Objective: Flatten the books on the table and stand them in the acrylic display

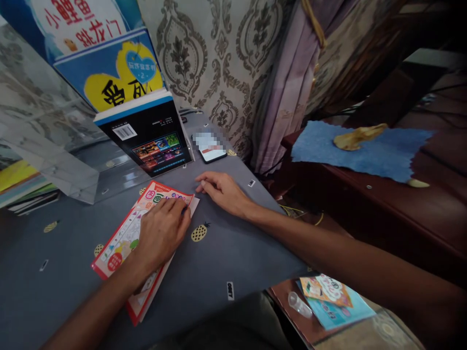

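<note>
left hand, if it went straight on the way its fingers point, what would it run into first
Most likely the right hand, just beyond the top corner of the red-bordered book that the left hand rests on; height is hard to judge.

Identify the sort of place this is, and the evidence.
Likely a room in a home, perhaps a study corner: there's a pineapple-print tablecloth, upright Chinese picture books and a lilac curtain.
</note>
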`<state>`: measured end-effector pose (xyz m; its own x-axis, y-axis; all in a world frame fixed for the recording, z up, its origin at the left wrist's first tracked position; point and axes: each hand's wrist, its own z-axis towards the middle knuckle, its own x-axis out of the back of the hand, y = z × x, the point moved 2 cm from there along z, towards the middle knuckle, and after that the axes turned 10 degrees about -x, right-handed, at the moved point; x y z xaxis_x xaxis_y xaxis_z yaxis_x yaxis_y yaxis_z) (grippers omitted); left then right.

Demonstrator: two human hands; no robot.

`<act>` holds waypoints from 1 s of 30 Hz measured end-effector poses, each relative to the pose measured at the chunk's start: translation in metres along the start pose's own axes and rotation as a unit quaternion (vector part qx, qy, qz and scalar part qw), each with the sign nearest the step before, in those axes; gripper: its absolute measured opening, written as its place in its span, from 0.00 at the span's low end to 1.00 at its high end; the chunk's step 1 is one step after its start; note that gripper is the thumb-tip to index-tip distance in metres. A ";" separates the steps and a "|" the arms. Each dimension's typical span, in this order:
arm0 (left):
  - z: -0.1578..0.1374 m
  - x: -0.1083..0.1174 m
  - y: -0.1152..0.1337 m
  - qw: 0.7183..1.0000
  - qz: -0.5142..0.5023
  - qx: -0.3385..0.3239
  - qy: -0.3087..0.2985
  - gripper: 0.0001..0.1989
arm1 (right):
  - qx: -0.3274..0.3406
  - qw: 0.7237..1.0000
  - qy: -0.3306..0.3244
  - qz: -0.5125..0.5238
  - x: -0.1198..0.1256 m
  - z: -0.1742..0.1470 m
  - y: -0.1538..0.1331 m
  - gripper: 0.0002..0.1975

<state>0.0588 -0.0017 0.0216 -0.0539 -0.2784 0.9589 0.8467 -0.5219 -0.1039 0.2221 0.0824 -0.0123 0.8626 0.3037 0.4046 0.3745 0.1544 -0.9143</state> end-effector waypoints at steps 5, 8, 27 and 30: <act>-0.001 -0.001 0.003 1.000 0.024 -0.018 -0.003 0.10 | 0.008 1.000 -0.002 0.005 0.001 -0.002 -0.002 0.15; -0.002 -0.002 0.006 0.999 0.044 -0.029 0.000 0.11 | 0.030 0.999 0.005 -0.013 0.002 -0.007 -0.006 0.15; -0.050 0.009 -0.028 0.984 -0.092 -0.141 -0.056 0.23 | 0.176 0.899 -0.040 -0.399 -0.014 -0.039 -0.021 0.11; -0.088 0.020 -0.046 0.978 -0.111 -0.148 -0.093 0.33 | 0.183 0.894 -0.068 -0.404 -0.020 -0.039 -0.020 0.14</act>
<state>-0.0276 -0.0548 0.0224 -0.0976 0.0056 0.9952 0.6325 -0.7717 0.0664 0.2104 0.0363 -0.0033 0.3024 0.0613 0.9512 0.6988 0.6644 -0.2650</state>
